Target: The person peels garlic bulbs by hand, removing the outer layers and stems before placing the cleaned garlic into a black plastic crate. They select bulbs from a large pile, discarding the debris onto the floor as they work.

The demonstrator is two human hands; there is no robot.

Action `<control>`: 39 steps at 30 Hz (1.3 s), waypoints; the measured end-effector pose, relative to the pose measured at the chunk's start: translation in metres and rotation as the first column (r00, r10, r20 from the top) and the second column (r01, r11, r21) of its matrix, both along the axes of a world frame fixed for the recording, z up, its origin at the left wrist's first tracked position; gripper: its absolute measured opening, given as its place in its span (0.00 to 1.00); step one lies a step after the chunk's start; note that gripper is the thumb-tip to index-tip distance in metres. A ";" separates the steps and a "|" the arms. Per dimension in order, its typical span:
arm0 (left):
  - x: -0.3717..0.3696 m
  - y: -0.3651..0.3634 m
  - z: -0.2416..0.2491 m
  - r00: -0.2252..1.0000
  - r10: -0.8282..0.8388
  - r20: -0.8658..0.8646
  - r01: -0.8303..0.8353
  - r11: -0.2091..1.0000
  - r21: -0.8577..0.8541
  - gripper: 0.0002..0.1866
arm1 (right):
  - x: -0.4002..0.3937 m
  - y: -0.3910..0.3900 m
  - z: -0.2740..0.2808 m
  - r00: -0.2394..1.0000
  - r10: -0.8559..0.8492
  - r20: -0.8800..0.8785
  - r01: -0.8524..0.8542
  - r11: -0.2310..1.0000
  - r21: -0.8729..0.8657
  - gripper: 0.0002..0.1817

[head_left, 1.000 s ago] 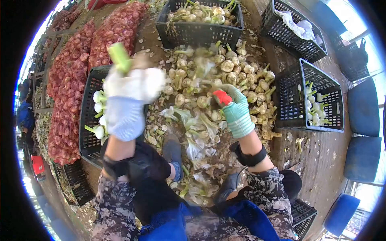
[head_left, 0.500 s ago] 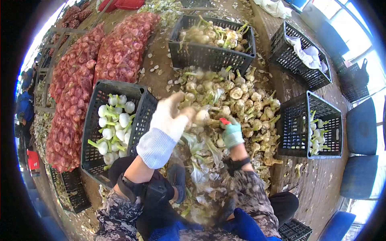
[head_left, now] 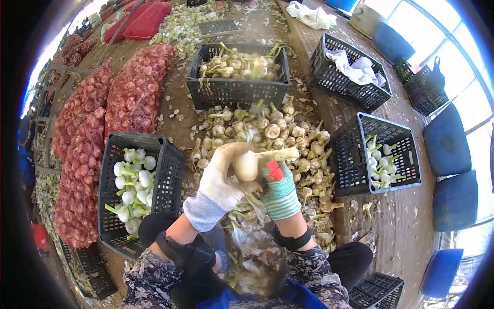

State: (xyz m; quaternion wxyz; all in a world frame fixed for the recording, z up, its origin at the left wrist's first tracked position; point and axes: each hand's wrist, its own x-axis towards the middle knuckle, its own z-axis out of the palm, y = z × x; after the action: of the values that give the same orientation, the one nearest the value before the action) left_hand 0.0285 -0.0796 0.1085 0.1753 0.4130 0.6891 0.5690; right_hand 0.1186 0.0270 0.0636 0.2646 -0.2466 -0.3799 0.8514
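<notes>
My left hand (head_left: 218, 172), in a white knit glove, is wrapped round a pale garlic bulb (head_left: 246, 166). The bulb's stem (head_left: 280, 154) points right, passing over my other hand. Gloved in green and white stripes, my right hand (head_left: 280, 190) has its fingers closed against the bulb near the stem base. A red piece (head_left: 275, 171) shows at its thumb; its other fingertips are hidden. Loose skins hang below the two hands. Just beyond them lies a heap of untrimmed garlic (head_left: 303, 149) with dry outer skins and roots.
A black crate (head_left: 170, 170) of clean white garlic stands left, another (head_left: 411, 159) right. Ahead is a crate (head_left: 236, 92) of untrimmed garlic; beyond the right plank, one (head_left: 350, 95) holds white cloth. Filled red mesh sacks (head_left: 139, 87) line the left. Peelings (head_left: 252, 257) litter the ground.
Both hands have come together, and a garlic bulb now shows clearly between them. The left hand has closed from a looser, spread pose. The view has shifted slightly.
</notes>
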 end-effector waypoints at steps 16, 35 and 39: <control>0.006 0.010 0.007 0.781 -0.235 0.578 0.027 0.938 0.345 0.41 | 0.028 0.015 0.020 0.959 0.168 -0.227 -0.128 0.975 0.180 0.23; 0.012 0.011 0.013 0.835 -0.154 0.528 0.023 0.969 0.246 0.37 | 0.024 0.012 0.023 0.999 0.036 -0.015 -0.030 0.957 0.288 0.17; 0.003 0.010 0.002 0.718 -0.220 0.660 0.025 0.956 0.291 0.34 | 0.025 0.009 0.039 0.999 0.042 0.015 -0.045 0.895 0.444 0.17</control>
State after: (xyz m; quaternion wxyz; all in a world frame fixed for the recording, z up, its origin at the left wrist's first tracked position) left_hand 0.0313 -0.0692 0.1108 0.3991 0.2377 0.4648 0.7538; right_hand 0.1435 0.0355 0.1023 0.2938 -0.1733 -0.5704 0.7472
